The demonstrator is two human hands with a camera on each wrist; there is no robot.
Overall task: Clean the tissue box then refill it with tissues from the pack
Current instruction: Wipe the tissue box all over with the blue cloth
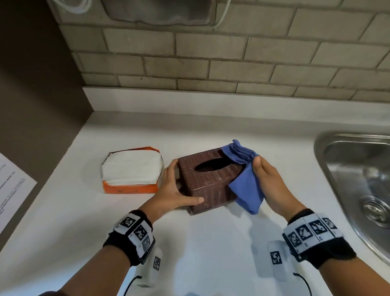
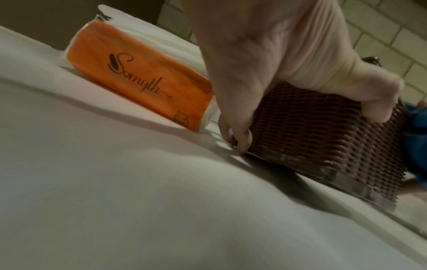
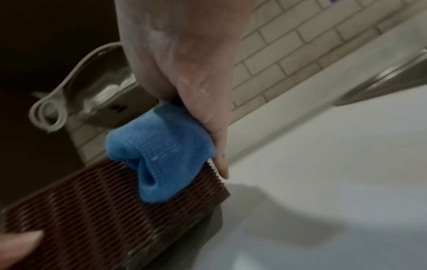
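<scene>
**Asker:** Closest to you, what comes first?

**Me:** Wrist bands (image 1: 312,234) with black-and-white square markers, one on each of my forearms, sit nearest my head camera. Under both forearms runs the white counter (image 1: 209,251), the biggest thing around.

**Asker:** And beyond your hands?

**Me:** Past my fingertips stands a grey brick-tiled wall (image 1: 275,55). Off to the outside of my right hand (image 1: 270,179) lies a steel sink (image 1: 345,171), sunk into the counter, well apart from what I'm working on.

**Asker:** Where's the tissue box?

**Me:** Between my two hands, upright on the counter. It's a brown woven-textured tissue box (image 1: 207,182) with an oval opening on top. Just beyond my left hand (image 1: 173,191) rests the tissue pack (image 1: 131,172), orange wrapper, white tissues showing at the open top; it sits close beside the box, but I cannot tell whether they touch.

**Asker:** What are your hands doing?

**Me:** They're apart, one on each side of the box. My left hand grips the box's near left corner, thumb along the front face, fingers (image 2: 238,135) down the left side. My right hand is clamped on a bunched blue cloth (image 1: 244,179), which lies over the box's top right corner and hangs down its right side.
</scene>
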